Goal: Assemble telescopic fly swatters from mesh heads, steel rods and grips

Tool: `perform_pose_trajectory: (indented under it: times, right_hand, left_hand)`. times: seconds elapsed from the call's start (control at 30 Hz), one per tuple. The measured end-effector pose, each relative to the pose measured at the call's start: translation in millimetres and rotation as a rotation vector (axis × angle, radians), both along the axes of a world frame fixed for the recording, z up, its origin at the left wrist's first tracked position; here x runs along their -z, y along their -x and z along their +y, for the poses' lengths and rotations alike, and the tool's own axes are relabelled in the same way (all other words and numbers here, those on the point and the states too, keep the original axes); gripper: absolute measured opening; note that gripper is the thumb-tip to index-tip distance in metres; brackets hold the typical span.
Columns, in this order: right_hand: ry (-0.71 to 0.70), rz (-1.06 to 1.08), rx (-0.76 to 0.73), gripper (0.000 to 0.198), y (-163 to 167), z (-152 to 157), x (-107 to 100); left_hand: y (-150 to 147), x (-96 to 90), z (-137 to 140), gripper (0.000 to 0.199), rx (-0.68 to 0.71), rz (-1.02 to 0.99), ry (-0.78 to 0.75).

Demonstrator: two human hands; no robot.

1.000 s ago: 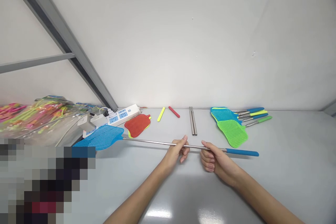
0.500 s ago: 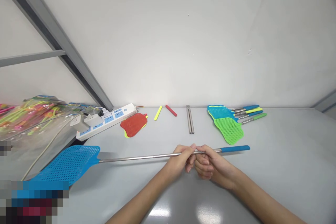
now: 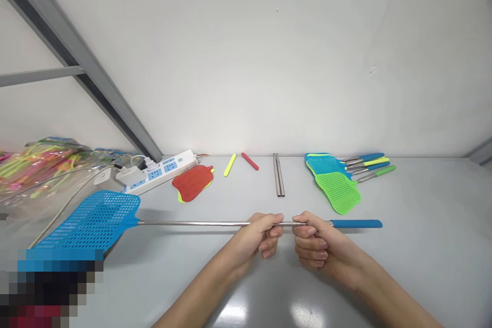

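Note:
A blue fly swatter (image 3: pixel 90 220) with a long telescopic metal rod lies level across my view, its mesh head at the left and its blue grip at the right. My left hand (image 3: pixel 265 236) pinches the rod near its middle, thumb on top. Closer to the grip, my right hand (image 3: pixel 315 241) is closed around the same rod with fingers curled. A short stretch of bare rod shows between the two hands. Part of the swatter head's lower edge is hidden by a pixelated patch.
Finished-looking swatters (image 3: pixel 338 192) lie in a pile at the back right. Two metal rods (image 3: pixel 279 175), a red grip (image 3: pixel 249 161), a yellow grip (image 3: pixel 229 165) and red swatter heads (image 3: pixel 192 183) lie along the wall. A power strip (image 3: pixel 161 171) and bagged items (image 3: pixel 49 166) are at left.
My hands have moved apart along the rod, the left one leftward and the right one rightward. The blue grip is farther right, and the swatter now lies more level.

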State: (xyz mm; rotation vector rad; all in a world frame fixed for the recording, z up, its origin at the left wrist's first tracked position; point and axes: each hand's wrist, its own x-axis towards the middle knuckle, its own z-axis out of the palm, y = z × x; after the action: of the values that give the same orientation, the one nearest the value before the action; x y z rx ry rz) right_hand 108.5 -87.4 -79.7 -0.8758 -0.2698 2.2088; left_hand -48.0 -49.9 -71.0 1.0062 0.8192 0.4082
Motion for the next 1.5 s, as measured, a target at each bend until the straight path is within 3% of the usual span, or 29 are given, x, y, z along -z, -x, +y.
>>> perform_pose_trajectory:
  times: [0.8,1.0,1.27,1.5]
  right_hand:
    - [-0.224,-0.114,0.107,0.034,-20.2,9.9,2.3]
    - [-0.231,-0.141,0.155,0.036,-22.4,10.5,6.3]
    - [-0.219,-0.086,0.219,0.037,-10.5,13.3,27.0]
    - [-0.243,-0.123,0.271,0.037,-7.3,11.1,27.8]
  left_hand:
    - [31.5,-10.3,24.2,0.036,-0.091,0.079,0.076]
    - [31.6,-6.7,25.1,0.035,-0.096,0.07,0.049]
    - [25.3,2.3,21.2,0.037,-0.11,0.07,-0.01]
    - [21.5,9.8,16.5,0.038,-0.103,0.028,-0.066]
